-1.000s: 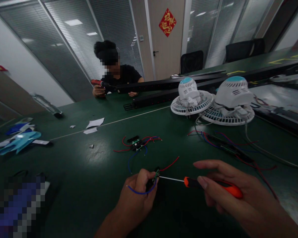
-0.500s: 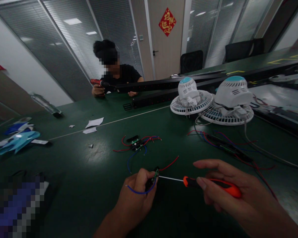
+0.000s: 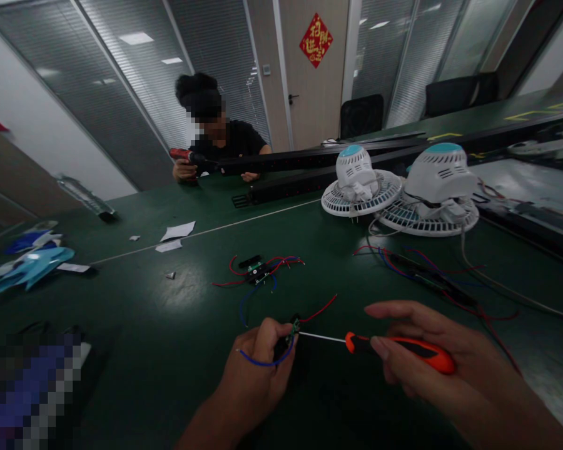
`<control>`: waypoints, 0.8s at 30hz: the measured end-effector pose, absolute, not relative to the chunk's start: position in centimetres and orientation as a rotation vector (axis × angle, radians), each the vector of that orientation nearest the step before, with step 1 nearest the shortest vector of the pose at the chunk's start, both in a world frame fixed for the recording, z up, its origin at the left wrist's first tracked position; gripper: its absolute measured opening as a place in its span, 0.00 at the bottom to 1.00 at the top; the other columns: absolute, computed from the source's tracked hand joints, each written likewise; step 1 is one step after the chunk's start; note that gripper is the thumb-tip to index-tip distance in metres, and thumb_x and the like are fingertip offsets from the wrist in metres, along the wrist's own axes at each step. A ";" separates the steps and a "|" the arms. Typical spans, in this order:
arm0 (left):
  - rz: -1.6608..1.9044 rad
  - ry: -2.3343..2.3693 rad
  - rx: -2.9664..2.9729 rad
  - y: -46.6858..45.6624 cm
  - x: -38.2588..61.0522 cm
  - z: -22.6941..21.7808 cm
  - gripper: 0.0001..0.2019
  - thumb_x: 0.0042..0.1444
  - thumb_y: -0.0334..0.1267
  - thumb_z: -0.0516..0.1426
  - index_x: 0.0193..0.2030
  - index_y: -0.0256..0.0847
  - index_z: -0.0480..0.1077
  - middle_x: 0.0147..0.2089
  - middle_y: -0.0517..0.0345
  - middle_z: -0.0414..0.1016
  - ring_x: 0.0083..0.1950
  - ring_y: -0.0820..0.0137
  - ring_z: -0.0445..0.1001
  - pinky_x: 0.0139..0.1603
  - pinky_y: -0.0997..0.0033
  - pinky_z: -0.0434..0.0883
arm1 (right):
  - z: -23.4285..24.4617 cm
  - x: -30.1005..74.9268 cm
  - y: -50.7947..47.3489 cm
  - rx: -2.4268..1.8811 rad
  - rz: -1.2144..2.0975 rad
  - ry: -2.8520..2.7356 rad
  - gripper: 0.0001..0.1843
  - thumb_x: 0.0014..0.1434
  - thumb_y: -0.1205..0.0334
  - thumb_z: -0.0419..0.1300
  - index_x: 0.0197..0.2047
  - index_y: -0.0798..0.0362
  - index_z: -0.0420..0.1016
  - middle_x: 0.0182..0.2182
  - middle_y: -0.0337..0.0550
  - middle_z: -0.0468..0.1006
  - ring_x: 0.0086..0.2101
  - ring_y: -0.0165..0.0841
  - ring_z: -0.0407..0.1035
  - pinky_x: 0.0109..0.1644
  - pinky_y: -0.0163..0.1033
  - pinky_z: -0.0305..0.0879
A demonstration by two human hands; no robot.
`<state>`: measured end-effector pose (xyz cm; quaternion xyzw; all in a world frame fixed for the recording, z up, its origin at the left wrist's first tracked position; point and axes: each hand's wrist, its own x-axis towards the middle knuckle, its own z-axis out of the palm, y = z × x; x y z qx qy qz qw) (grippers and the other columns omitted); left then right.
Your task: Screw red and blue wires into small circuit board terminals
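My left hand (image 3: 256,369) is closed around a small green circuit board (image 3: 293,329) with a red wire and a blue wire trailing from it, just above the green table (image 3: 169,325). My right hand (image 3: 431,362) grips an orange-handled screwdriver (image 3: 403,351). Its thin metal shaft runs left and the tip touches the board. Further out on the table lies a second small board with red and blue wires (image 3: 258,272).
Two white fan heads (image 3: 356,181) (image 3: 438,187) lie face down at the right, with loose wires (image 3: 426,272) in front. A person across the table holds a red power drill (image 3: 185,156) against a long black strip (image 3: 309,162). Paper scraps (image 3: 176,234) and blue plastic parts (image 3: 30,265) lie at the left.
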<state>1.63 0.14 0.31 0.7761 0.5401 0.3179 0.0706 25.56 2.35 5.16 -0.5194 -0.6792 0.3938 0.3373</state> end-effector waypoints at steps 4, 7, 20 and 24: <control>0.968 1.626 2.326 0.1 1.8 0.4 0.03 0.59 0.31 0.52 0.38 0.42 0.62 0.26 0.62 0.75 0.21 0.74 0.72 0.21 0.77 0.67 | 5.1 25.5 2.5 -1.361 1.043 -1.759 0.14 0.56 0.54 0.59 0.44 0.50 0.74 0.20 0.37 0.80 0.17 0.31 0.73 0.19 0.31 0.69; 0.966 1.617 2.327 0.2 1.8 0.6 0.03 0.58 0.31 0.52 0.39 0.42 0.62 0.27 0.61 0.76 0.22 0.74 0.73 0.20 0.78 0.67 | 5.7 25.1 2.6 -1.378 1.036 -1.766 0.14 0.55 0.54 0.59 0.42 0.51 0.76 0.19 0.39 0.80 0.17 0.33 0.74 0.18 0.32 0.70; 0.956 1.624 2.322 0.1 1.7 0.3 0.03 0.58 0.31 0.53 0.39 0.42 0.62 0.26 0.61 0.75 0.21 0.74 0.72 0.21 0.78 0.67 | 5.1 25.6 2.1 -1.369 1.036 -1.730 0.13 0.55 0.54 0.61 0.42 0.48 0.75 0.24 0.39 0.82 0.19 0.31 0.74 0.21 0.31 0.70; 0.963 1.626 2.316 0.1 1.7 0.3 0.03 0.58 0.30 0.53 0.38 0.42 0.62 0.25 0.62 0.74 0.22 0.74 0.72 0.21 0.78 0.67 | 4.9 25.6 2.2 -1.370 1.039 -1.715 0.13 0.55 0.55 0.61 0.43 0.48 0.75 0.26 0.39 0.83 0.21 0.32 0.76 0.23 0.31 0.72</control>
